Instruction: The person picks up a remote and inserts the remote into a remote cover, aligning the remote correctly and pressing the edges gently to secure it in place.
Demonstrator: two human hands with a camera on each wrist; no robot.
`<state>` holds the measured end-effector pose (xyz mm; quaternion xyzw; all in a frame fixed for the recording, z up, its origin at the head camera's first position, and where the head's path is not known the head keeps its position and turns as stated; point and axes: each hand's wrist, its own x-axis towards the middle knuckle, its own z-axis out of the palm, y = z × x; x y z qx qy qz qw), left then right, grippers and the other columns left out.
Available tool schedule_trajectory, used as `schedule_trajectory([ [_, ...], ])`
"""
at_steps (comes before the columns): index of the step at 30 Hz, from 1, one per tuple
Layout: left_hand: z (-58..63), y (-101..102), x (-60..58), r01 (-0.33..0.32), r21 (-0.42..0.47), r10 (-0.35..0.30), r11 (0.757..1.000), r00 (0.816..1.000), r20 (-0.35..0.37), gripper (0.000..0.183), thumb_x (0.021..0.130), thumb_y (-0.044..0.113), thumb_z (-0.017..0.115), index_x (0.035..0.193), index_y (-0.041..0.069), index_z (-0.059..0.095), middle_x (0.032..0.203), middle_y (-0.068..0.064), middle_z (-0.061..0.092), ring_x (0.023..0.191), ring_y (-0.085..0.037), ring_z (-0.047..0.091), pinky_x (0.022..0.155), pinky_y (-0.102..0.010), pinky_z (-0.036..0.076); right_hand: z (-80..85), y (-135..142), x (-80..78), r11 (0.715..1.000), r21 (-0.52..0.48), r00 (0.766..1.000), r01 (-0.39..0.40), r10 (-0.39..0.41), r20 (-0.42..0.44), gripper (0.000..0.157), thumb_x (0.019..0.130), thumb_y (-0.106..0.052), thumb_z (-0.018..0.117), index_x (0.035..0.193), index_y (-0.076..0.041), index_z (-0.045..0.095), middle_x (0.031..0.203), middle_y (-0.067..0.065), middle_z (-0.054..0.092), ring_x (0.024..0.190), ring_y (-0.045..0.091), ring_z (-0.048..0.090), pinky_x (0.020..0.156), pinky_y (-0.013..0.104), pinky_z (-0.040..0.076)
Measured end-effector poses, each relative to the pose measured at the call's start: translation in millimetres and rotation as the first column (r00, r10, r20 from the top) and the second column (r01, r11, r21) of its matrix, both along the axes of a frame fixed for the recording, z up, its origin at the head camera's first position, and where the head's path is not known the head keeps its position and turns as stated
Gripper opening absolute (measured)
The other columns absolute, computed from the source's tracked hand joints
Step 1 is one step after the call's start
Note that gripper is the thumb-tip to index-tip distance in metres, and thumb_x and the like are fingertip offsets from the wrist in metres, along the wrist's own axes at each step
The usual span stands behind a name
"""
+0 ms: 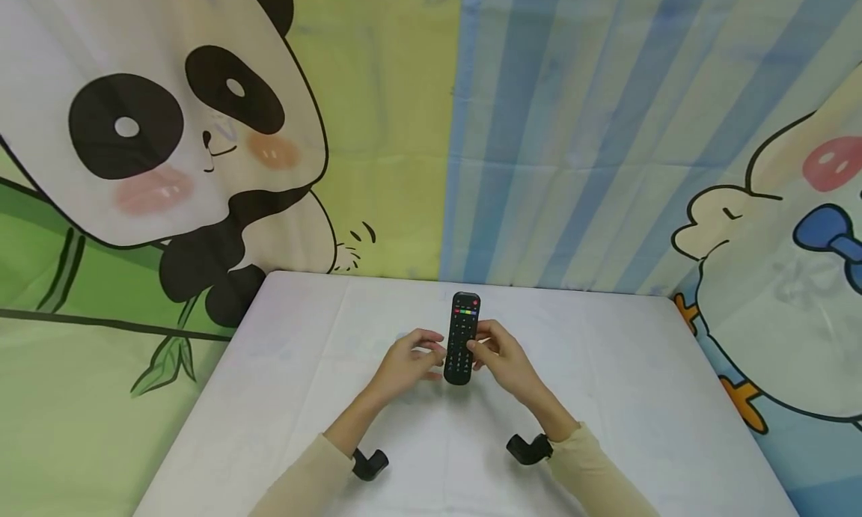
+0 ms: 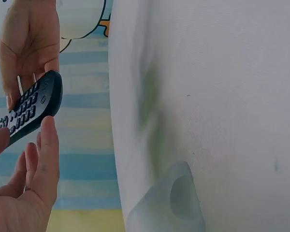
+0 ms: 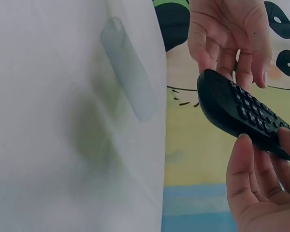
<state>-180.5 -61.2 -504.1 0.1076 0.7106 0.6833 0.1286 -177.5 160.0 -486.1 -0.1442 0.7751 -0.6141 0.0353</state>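
A black remote control [image 1: 462, 339] is held up above the white table, its buttons facing me. My right hand [image 1: 505, 358] grips its right side, thumb on the front and fingers behind, which the right wrist view shows from below. Beside the remote's left edge is my left hand [image 1: 409, 361], with loosely bent, spread fingers. In the left wrist view a left fingertip [image 2: 49, 126] comes very close to the remote; whether it touches cannot be told. A pale bluish, elongated piece [image 3: 128, 72] with an opening at one end lies on the table; my head view mostly hides it.
The white-covered table [image 1: 626, 375] ends against a hanging cloth with a panda [image 1: 263, 180] and blue stripes. Black wrist cameras [image 1: 370, 465] stick out from both sleeves. In the wrist views, soft greenish shadows lie on the tabletop.
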Motion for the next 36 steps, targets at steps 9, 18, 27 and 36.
schedule_trajectory([
  [9,4.7,0.5,1.3,0.087,0.172,-0.125,0.981,0.967,0.22,0.049,0.104,0.038,0.055,0.113,-0.009,0.064,0.102,-0.022,0.07,0.092,-0.034,0.071,0.078,-0.042,0.059,24.1,-6.1,16.6,0.998,0.057,0.982,0.035,-0.023,-0.187,0.023,0.098,0.003,0.061,0.121,0.004,0.056,0.113,0.018,0.062,0.093,0.039,0.062,0.074,0.042,0.058],
  [18,10.8,0.8,1.2,0.051,0.291,-0.145,0.955,0.939,0.312,0.059,0.104,0.04,0.055,0.124,-0.016,0.056,0.104,-0.024,0.07,0.093,-0.035,0.072,0.081,-0.041,0.057,2.4,-7.8,14.2,0.988,0.123,0.812,0.087,0.001,-0.584,0.034,0.084,0.02,0.068,0.112,0.003,0.06,0.106,0.014,0.062,0.094,0.029,0.063,0.076,0.046,0.057],
  [27,9.6,0.1,0.9,0.094,0.28,-0.174,0.955,0.946,0.275,0.055,0.102,0.036,0.061,0.127,-0.014,0.057,0.109,-0.026,0.068,0.092,-0.031,0.072,0.083,-0.041,0.057,-15.6,-3.2,8.4,0.979,0.187,0.718,0.076,0.076,-0.692,0.037,0.083,0.017,0.071,0.114,-0.002,0.062,0.111,0.01,0.061,0.1,0.025,0.06,0.08,0.041,0.054],
  [36,10.2,3.1,0.6,0.119,0.309,-0.204,0.944,0.944,0.258,0.041,0.102,0.015,0.061,0.131,-0.012,0.053,0.119,-0.023,0.065,0.098,-0.031,0.07,0.08,-0.037,0.058,-17.4,-3.3,9.5,0.976,0.182,0.714,0.122,0.041,-0.698,0.036,0.081,0.016,0.074,0.109,-0.004,0.065,0.116,0.016,0.058,0.106,0.029,0.058,0.089,0.031,0.05],
])
